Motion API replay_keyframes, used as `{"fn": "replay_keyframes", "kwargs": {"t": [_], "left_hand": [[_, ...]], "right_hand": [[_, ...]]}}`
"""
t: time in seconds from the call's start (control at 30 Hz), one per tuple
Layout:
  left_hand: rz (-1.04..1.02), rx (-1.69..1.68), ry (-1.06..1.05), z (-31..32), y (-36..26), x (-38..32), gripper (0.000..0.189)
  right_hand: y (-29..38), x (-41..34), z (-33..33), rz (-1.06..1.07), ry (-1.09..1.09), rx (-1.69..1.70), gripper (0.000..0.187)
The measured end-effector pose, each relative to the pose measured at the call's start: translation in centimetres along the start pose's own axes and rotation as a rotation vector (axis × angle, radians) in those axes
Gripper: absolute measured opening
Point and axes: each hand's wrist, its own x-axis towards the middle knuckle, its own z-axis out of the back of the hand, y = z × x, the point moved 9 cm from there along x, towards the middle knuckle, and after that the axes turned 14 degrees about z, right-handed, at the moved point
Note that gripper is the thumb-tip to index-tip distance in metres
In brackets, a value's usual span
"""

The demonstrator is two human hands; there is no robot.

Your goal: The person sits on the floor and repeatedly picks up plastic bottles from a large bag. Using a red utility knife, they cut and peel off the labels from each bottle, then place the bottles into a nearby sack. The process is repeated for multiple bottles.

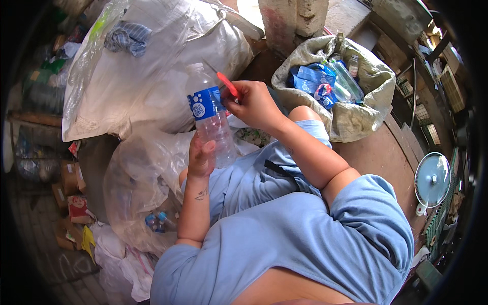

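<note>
My left hand [202, 156] grips a clear plastic bottle [219, 131] near its base. The bottle tilts a little to the left, has a white cap and looks empty. A blue printed label [203, 103] wraps around its upper half. In my right hand [253, 101] is a small knife [228, 84] with a red handle. Its thin blade points up and to the left, beside the bottle's shoulder. The right fingertips are close to the label's right edge; whether they touch it I cannot tell.
A woven sack [358, 118] at the right holds bottles and blue labels. Ahead lies a large white sack [160, 84] with a striped cloth [129, 38] on it. A clear plastic bag [133, 190] is by my left arm. A fan [433, 179] and cardboard boxes [70, 177] flank me.
</note>
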Motion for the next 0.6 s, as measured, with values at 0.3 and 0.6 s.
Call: {"fn": "replay_keyframes", "kwargs": {"t": [0.3, 0.6], "left_hand": [[0.14, -0.085, 0.101, -1.5, 1.2, 0.7, 0.078], [0.293, -0.119, 0.196, -1.1, 2.6, 0.2, 0.093]], "right_hand": [[-2.7, -0.7, 0.9, -0.112, -0.075, 0.446, 0.024], [-3.7, -1.9, 1.2, -0.161, -0.094, 0.649, 0.015]]}}
